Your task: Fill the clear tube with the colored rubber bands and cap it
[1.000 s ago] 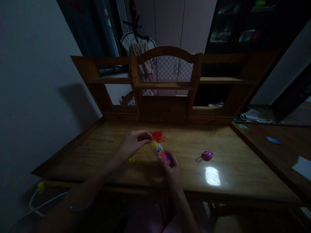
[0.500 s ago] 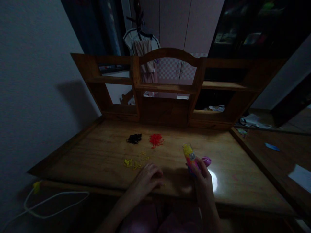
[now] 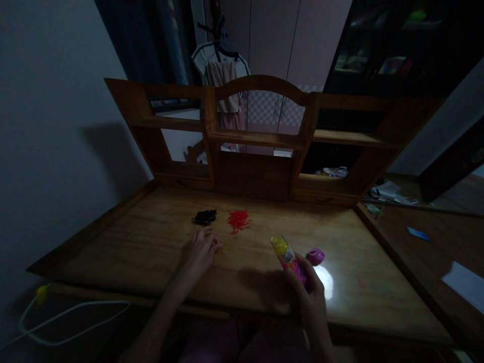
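In my right hand [image 3: 308, 282] is a clear plastic bottle [image 3: 288, 256] with a label; yellow shows at its mouth end and pink lower down. The bottle leans with its top to the upper left, fingers wrapped round its lower part. My left hand [image 3: 204, 248] rests low over the desk, fingers bent and drawn together beside a few small yellow rubber bands [image 3: 225, 249]. Whatever lies under or between those fingers is hidden. Beyond that hand lie a pile of black rubber bands [image 3: 204, 217] and a pile of red rubber bands [image 3: 238, 220].
A purple cap [image 3: 315, 256] lies just right of the bottle, near a bright light reflection. The wooden desk [image 3: 151, 242] has a raised shelf unit [image 3: 255, 136] along its back. White paper [image 3: 467, 282] is on a surface at the right; a white cable [image 3: 79, 305] hangs at the left.
My left hand has moved forward and left from the desk's front, now covering where the yellow pile lay. My right hand and the bottle have shifted slightly left and nearer; the view has also shifted a little.
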Demonstrator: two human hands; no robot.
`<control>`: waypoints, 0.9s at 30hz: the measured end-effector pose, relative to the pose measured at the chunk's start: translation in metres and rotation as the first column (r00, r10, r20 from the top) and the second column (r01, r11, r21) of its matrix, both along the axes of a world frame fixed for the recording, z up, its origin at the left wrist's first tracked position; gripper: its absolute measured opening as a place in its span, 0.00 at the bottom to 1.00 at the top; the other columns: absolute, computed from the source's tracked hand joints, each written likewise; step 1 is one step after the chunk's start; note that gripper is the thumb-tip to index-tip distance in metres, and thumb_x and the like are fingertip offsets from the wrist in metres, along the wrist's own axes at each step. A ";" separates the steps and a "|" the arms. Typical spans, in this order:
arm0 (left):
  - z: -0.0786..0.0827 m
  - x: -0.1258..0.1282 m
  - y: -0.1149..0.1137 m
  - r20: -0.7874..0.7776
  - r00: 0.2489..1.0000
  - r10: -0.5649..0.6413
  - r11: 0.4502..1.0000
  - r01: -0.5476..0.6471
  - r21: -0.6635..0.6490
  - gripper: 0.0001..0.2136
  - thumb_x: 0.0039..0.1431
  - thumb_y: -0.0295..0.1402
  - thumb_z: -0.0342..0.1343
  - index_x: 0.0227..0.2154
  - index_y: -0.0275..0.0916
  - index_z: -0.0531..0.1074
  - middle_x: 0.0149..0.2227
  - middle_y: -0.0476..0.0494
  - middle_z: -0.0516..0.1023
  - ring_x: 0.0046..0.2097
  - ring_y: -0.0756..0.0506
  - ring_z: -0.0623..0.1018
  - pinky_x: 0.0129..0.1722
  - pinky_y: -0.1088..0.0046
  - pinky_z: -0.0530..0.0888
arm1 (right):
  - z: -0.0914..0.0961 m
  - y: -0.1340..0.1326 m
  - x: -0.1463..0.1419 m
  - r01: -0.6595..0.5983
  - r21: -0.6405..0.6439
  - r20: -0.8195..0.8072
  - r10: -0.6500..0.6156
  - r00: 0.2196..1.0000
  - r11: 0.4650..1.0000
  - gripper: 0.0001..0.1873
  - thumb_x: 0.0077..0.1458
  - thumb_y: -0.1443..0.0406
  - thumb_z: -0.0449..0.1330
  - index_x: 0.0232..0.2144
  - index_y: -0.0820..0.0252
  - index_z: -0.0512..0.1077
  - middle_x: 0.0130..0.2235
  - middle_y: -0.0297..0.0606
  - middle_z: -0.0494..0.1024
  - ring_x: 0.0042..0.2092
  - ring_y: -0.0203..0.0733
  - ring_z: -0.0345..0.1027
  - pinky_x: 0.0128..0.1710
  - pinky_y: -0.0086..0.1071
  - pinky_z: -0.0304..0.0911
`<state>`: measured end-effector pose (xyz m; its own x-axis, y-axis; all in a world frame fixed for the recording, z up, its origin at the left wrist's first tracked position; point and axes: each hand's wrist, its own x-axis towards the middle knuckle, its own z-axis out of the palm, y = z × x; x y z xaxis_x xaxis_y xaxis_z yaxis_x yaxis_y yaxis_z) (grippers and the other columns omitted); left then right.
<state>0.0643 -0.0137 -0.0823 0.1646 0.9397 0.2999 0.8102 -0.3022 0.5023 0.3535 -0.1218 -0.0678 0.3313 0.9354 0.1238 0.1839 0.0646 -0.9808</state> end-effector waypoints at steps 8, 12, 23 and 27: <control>0.011 -0.003 0.001 0.215 0.965 -0.152 0.958 0.197 -0.207 0.10 0.65 0.36 0.42 0.37 0.41 0.67 0.39 0.44 0.72 0.44 0.43 0.73 0.48 0.63 0.69 | 0.007 -0.004 -0.002 -0.027 -0.024 0.004 0.027 1.000 0.999 0.23 0.52 0.56 0.63 0.49 0.55 0.70 0.50 0.40 0.75 0.52 0.51 0.67 0.51 0.39 0.61; 0.022 0.004 -0.008 0.283 0.945 -0.162 0.939 0.236 -0.249 0.12 0.63 0.34 0.44 0.45 0.41 0.68 0.44 0.42 0.73 0.46 0.44 0.73 0.50 0.64 0.68 | 0.007 -0.006 -0.002 -0.015 -0.015 0.001 0.015 1.000 1.000 0.22 0.52 0.56 0.62 0.48 0.55 0.70 0.49 0.38 0.75 0.52 0.50 0.67 0.50 0.37 0.62; 0.014 0.028 -0.002 0.096 0.978 -0.188 0.940 0.207 -0.270 0.05 0.53 0.26 0.49 0.31 0.40 0.68 0.35 0.45 0.71 0.40 0.45 0.72 0.42 0.68 0.68 | 0.006 -0.007 -0.003 -0.030 -0.002 0.013 0.030 0.999 1.000 0.22 0.52 0.55 0.62 0.48 0.57 0.70 0.47 0.40 0.76 0.50 0.51 0.67 0.47 0.36 0.63; 0.007 0.030 -0.003 0.055 0.973 -0.222 0.946 0.229 -0.229 0.07 0.54 0.24 0.47 0.29 0.40 0.67 0.35 0.45 0.71 0.41 0.44 0.72 0.42 0.67 0.67 | 0.007 -0.007 -0.003 -0.018 0.000 0.035 0.018 0.999 1.000 0.22 0.52 0.55 0.62 0.48 0.56 0.71 0.47 0.39 0.76 0.50 0.51 0.67 0.48 0.37 0.63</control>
<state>0.0939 -0.0167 -0.0749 0.3748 0.9232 0.0848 0.7190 -0.3473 0.6020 0.3508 -0.1288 -0.0610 0.3094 0.9412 0.1357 0.2166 0.0691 -0.9738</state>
